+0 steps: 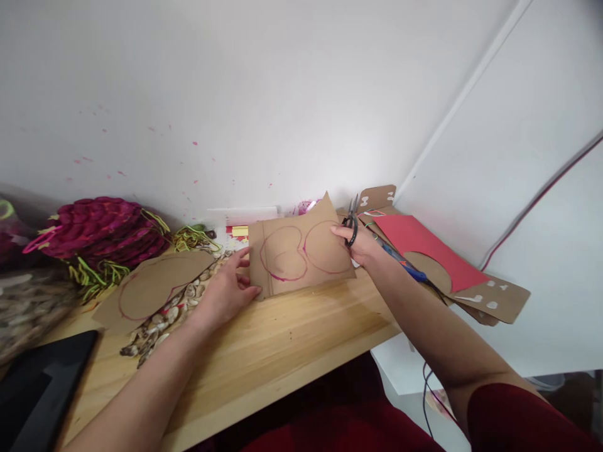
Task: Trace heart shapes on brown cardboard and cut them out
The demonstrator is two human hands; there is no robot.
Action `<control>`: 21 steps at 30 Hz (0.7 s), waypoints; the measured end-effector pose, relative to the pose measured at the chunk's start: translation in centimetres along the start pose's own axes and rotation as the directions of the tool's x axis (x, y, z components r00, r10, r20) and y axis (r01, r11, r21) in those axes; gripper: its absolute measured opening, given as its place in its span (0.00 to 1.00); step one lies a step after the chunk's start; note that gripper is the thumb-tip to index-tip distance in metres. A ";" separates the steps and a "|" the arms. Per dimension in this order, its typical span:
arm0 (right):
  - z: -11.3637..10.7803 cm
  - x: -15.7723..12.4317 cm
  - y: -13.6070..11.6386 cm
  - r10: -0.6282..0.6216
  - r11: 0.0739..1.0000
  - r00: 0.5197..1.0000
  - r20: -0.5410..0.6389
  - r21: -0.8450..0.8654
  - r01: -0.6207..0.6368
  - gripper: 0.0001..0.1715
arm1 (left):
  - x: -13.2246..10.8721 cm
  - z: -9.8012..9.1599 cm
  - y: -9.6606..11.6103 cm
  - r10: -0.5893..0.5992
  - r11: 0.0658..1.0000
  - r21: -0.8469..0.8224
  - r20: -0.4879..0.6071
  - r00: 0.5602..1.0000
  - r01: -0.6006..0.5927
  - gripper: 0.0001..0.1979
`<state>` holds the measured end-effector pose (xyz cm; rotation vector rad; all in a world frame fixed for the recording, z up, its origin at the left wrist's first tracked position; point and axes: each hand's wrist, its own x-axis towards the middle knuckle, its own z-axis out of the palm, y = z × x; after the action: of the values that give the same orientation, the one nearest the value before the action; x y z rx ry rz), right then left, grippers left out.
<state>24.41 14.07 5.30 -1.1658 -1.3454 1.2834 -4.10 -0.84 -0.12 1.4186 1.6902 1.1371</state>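
A piece of brown cardboard (292, 282) is tilted up above the wooden table, with two rounded shapes drawn on it in purple-red line. My left hand (230, 282) grips its left edge, the thumb near the lower corner and the fingers along the side. At the right end, my right hand (358, 243) pinches the cardboard with the thumb on its face. A pair of dark-handled scissors (351, 227) is also in that hand, blades pointing up. The right hand's other fingers are hidden behind the cardboard.
Another marked cardboard sheet (151, 289) lies left, beside shell-like pieces (176, 307). Behind are a magenta woven bundle (103, 232) and green yarn (193, 238). A black tablet-like device (51, 383) lies front left. Red sheet (419, 242) and cardboard scraps (504, 298) lie right.
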 end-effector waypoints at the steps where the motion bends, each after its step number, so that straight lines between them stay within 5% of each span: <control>1: 0.2 -0.5 0.0 0.002 1.000 1.000 0.024 0.031 -0.003 0.23 | 0.0 0.0 0.1 -0.007 1.000 -0.021 0.016 1.000 0.008 0.50; 6: 1.1 -2.5 -1.0 -0.056 0.980 0.997 0.055 0.196 0.044 0.22 | 0.1 -1.1 1.0 -0.053 0.944 -0.326 -0.021 0.998 0.043 0.50; 10: 2.4 -3.6 -2.8 -0.158 0.915 0.987 -0.040 0.369 0.162 0.22 | 0.2 -2.2 2.2 -0.123 0.706 -0.708 -0.169 0.978 -0.034 0.35; 13: 4.7 -4.4 -3.3 -0.216 0.878 0.965 -0.150 0.403 0.259 0.22 | -0.5 -1.9 3.1 -0.119 0.572 -0.820 -0.067 0.991 0.013 0.32; 17: 9.2 -5.9 -1.9 -0.209 0.823 0.954 -0.215 0.489 0.290 0.21 | -1.9 0.2 3.8 0.014 0.674 -0.736 0.100 0.995 0.065 0.25; 21: 11.3 -6.4 0.4 -0.179 0.867 0.978 -0.106 0.452 0.208 0.19 | -1.6 0.7 3.7 -0.035 0.665 -0.745 0.045 0.998 0.057 0.24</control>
<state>14.10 6.14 4.35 -0.7114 -1.0039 1.3149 -1.61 -2.13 2.83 0.8355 1.0000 1.5317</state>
